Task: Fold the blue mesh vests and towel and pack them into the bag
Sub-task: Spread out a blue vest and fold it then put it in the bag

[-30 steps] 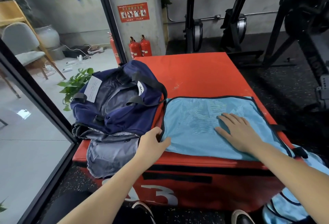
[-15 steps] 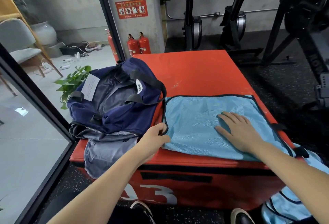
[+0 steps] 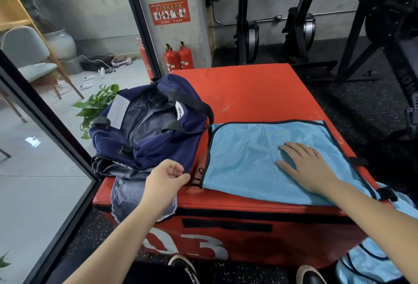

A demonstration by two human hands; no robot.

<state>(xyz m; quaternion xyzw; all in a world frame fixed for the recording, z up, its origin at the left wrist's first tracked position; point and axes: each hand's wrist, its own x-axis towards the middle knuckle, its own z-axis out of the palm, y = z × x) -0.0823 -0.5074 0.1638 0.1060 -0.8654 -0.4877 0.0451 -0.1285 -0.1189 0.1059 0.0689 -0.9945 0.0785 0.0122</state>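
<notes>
A light blue mesh vest [image 3: 248, 155] with black trim lies flat on the right half of the red padded box [image 3: 248, 89]. My right hand [image 3: 309, 166] presses flat on it, fingers straight. My left hand [image 3: 167, 177] is curled just left of the vest's near-left corner and pinches a thin black cord [image 3: 195, 185] that runs from that corner. The navy bag [image 3: 147, 130] sits open on the box's left half. A grey towel [image 3: 126, 195] lies partly under the bag and hangs over the front edge. More blue mesh vest [image 3: 371, 265] hangs low at the box's right side.
A black door frame [image 3: 45, 121] and glass run along the left of the box, with a potted plant [image 3: 97, 105] behind it. Red fire extinguishers [image 3: 178, 57] stand past the box. Black gym machines [image 3: 384, 35] fill the back right. My shoes [image 3: 185, 268] are at the box's base.
My left hand has slid from the vest's left edge a little to the left and curled its fingers around the black cord. My right hand has stayed flat on the vest.
</notes>
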